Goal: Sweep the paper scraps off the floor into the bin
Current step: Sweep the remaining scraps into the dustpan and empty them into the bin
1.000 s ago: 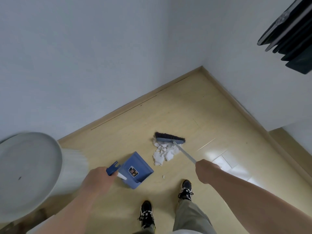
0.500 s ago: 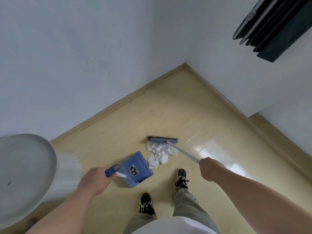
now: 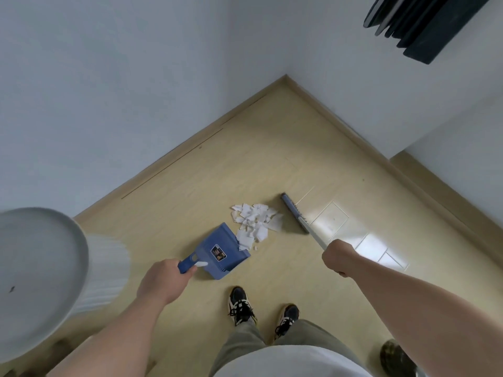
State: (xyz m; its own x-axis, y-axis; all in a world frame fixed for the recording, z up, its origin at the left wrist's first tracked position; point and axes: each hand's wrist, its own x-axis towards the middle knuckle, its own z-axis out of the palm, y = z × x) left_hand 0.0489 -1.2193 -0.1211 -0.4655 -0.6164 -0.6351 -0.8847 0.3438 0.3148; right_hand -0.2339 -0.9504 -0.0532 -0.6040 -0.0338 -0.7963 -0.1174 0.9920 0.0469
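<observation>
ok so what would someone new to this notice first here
Torn white paper scraps heaped mid-floor catch the eye first, right at the mouth of the blue plastic dustpan the left hand holds by its handle. The right hand grips a grey long-handled broom, its head just right of the heap. A round white ribbed bin stands at far left.

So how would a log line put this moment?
left hand: grips dustpan handle | right hand: grips broom handle | paper scraps: piled between broom head and dustpan mouth | bin: beside left arm
</observation>
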